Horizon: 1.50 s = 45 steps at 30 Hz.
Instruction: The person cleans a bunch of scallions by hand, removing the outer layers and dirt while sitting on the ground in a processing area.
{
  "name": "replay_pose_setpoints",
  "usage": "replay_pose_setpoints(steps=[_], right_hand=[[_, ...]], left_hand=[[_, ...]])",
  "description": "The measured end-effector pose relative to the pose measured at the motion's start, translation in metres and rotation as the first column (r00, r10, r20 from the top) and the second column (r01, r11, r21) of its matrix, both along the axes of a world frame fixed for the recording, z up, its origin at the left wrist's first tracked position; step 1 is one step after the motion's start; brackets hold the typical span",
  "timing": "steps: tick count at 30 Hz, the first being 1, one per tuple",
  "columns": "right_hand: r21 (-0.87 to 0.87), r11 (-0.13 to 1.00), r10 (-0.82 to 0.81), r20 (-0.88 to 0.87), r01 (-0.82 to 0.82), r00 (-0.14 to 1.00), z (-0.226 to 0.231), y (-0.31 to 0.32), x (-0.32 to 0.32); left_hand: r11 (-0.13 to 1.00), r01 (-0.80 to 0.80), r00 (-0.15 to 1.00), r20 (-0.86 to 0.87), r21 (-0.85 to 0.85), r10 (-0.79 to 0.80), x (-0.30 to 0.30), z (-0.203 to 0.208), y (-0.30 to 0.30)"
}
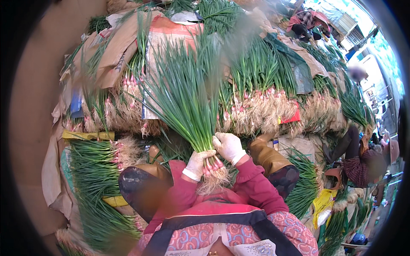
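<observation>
Upright in front of me is a thick bunch of spring onions (188, 98), its long green leaves fanning away from me. Its pink bulbs and pale, stringy roots hang at the near end. My left hand (199, 164), in a white glove, is wrapped round the stems just above the bulbs. Against the right edge of the same stems is my right hand (229, 147), also gloved, with its fingers curled closed. Whatever its fingers pinch is hidden.
Rows of spring onions (260, 98) lie across the far side, partly over paper sacks (121, 51). More bundles (92, 170) are stacked at my left, others (301, 183) at my right. A person (363, 164) sits at the right; another (307, 23) bends at the far right.
</observation>
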State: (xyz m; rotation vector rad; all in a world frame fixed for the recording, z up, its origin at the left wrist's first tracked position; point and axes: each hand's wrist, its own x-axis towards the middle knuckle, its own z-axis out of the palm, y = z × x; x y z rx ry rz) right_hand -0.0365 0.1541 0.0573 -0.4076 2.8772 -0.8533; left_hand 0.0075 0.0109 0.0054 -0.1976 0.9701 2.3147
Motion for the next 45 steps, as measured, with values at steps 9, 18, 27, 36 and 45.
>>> replay_pose_setpoints(steps=[9,18,27,36,45], right_hand=[[-0.471,0.78,-0.262,0.351,0.411,0.899,-0.059,0.028,-0.005],[-0.168,0.678,-0.735,-0.135,0.716,0.665,0.009,0.136,-0.122],[-0.351,0.747,-0.61,-0.026,0.564,0.792,0.02,0.103,-0.09],[-0.258,0.965,-0.058,-0.018,0.051,0.998,-0.006,0.029,0.05],[-0.3,0.597,-0.779,0.003,0.744,0.627,0.015,0.112,-0.114]], left_hand=[[0.933,-0.195,0.981,0.052,0.302,0.188,-0.002,0.006,0.016],[0.917,-0.159,0.982,0.153,0.365,0.109,-0.002,0.001,0.008],[0.935,-0.145,0.989,0.064,0.325,0.132,-0.004,0.0,0.005],[0.946,-0.169,0.985,0.001,0.277,0.175,-0.005,0.008,0.013],[0.913,-0.188,0.982,0.064,0.363,0.177,0.0,0.016,0.008]])
